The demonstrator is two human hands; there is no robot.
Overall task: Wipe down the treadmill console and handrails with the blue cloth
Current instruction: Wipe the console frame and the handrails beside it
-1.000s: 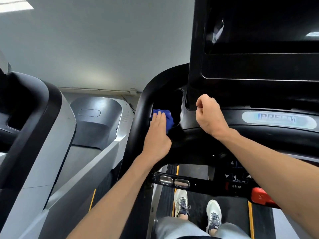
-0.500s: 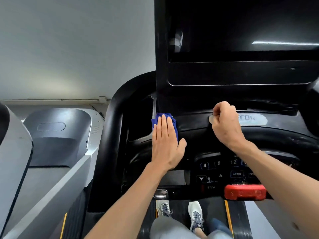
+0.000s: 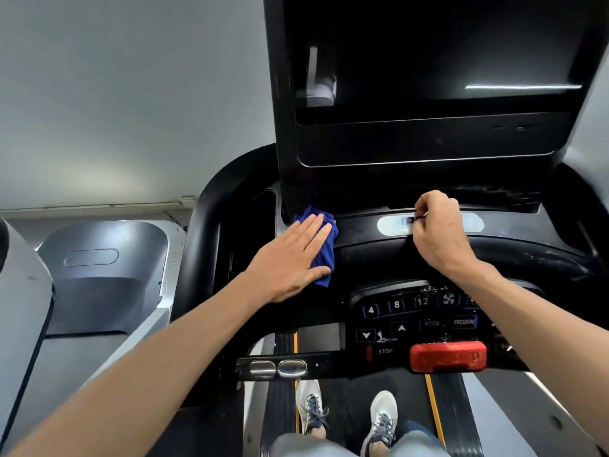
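Seen from a camera on the person's head, looking down over both forearms at a black treadmill console [image 3: 379,255]. The left hand [image 3: 290,258] lies flat, fingers straight and close together, palm pressing the blue cloth [image 3: 324,255] onto the left end of the console's curved upper ledge, just below the left corner of the dark screen [image 3: 428,61]. The cloth is bunched under the palm, and its folds poke out past the fingertips and along the right side of the hand; a flat palm like this spreads pressure over the fabric, which suits wiping a broad, gently curved surface. The right hand [image 3: 438,232] sits farther right on the same ledge, fingers curled into a loose fist over a pale oval logo plate [image 3: 392,225]; it seems to pinch something small and thin at the fingertips, but what that is cannot be made out. It probably also serves as a brace. Nearer the person are the button panel [image 3: 418,315], with speed numbers and a STOP label, and a red safety key [image 3: 448,356]. The left handrail [image 3: 204,232] curves up beside the cloth. Judging from where the cloth lies, wiping is at the console's left edge, with the ledge to the right yet to cover.
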